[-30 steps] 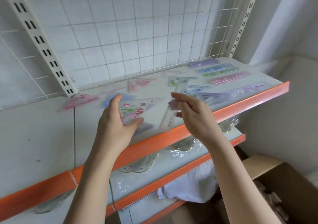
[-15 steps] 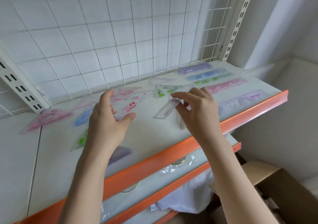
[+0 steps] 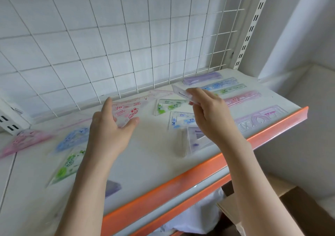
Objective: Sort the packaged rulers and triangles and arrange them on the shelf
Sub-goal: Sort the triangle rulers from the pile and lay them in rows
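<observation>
My left hand (image 3: 110,132) holds a clear packaged triangle with red print (image 3: 129,111) between thumb and fingers, low over the white shelf (image 3: 154,163). My right hand (image 3: 210,116) pinches a clear packaged ruler (image 3: 181,93) tilted above the shelf. Green (image 3: 168,106), blue (image 3: 183,119) and purple (image 3: 197,139) triangles lie under and beside my right hand. Pink (image 3: 23,141), blue (image 3: 70,139) and green (image 3: 68,165) triangles lie at the left. Rulers in purple (image 3: 202,78), blue (image 3: 217,85), green (image 3: 230,89) and pink (image 3: 243,98) lie in a row at the back right.
A white wire grid (image 3: 126,45) backs the shelf, whose front has an orange lip (image 3: 199,170). A purple stencil ruler (image 3: 262,119) lies by the lip at the right. A lower shelf and a cardboard box (image 3: 290,212) sit below right.
Both hands moved farther back over the shelf. My right hand carried the clear ruler up and right, toward the ruler row. My left hand kept the red-print triangle.
</observation>
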The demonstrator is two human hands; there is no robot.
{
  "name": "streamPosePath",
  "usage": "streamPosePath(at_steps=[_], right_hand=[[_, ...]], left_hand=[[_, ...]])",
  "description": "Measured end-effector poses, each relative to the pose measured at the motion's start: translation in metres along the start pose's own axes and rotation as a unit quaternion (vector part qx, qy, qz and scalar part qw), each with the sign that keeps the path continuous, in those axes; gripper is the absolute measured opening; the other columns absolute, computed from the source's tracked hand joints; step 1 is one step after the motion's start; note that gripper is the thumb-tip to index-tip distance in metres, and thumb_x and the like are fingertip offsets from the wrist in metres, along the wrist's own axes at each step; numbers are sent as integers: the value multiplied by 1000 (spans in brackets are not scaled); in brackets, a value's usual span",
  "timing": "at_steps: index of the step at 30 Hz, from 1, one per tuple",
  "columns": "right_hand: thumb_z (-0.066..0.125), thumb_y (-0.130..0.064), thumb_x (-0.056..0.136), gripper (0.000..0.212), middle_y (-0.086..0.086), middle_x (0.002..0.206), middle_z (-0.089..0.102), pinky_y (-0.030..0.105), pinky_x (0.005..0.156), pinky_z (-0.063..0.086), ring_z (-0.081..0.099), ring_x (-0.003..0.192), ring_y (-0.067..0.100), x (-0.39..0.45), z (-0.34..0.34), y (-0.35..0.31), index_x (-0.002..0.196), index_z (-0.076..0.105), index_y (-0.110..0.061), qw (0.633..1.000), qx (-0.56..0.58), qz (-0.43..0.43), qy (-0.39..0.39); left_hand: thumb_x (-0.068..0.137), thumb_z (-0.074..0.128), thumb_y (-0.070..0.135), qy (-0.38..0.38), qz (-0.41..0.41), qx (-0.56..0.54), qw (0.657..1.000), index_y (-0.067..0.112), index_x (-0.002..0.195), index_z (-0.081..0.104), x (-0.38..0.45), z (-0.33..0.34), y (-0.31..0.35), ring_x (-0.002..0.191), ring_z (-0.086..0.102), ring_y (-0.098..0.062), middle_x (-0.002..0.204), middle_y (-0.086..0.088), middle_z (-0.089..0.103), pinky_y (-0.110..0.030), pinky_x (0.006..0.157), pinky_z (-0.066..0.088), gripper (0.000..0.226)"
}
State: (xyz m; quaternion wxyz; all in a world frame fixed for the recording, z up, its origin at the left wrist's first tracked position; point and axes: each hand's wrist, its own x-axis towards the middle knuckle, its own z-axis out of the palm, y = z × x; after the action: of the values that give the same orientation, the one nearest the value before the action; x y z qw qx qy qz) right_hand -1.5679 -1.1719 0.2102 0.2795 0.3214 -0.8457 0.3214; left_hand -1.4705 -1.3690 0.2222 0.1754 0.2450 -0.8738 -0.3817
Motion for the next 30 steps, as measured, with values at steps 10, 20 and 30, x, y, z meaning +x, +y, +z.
streamPosePath(at_steps=[10,20,30], right_hand=[[44,-64,77,65,-1,89,51,30,71,29,53,82,24,5,-17,68,125,57,-22,984,-143,-14,-103],[60,-30,85,28,9,102,56,33,74,29,54,92,32,16,-27,133,104,58,-9,989,-53,-41,-132],[60,-14,89,37,8,114,62,38,89,39,56,103,31,92,-22,173,117,37,-6,964,16,-39,-261]], left_hand=[[78,72,33,27,-29,-15,999,12,146,20,-8,55,45,110,42,-16,129,-9,45,-30,94,36,87],[78,73,30,50,-41,-6,998,12,143,27,-11,101,73,113,46,-22,130,-10,45,-27,88,33,81],[79,71,36,61,-19,-11,998,16,147,17,-2,121,95,107,37,-8,139,-3,40,-20,91,27,89]])
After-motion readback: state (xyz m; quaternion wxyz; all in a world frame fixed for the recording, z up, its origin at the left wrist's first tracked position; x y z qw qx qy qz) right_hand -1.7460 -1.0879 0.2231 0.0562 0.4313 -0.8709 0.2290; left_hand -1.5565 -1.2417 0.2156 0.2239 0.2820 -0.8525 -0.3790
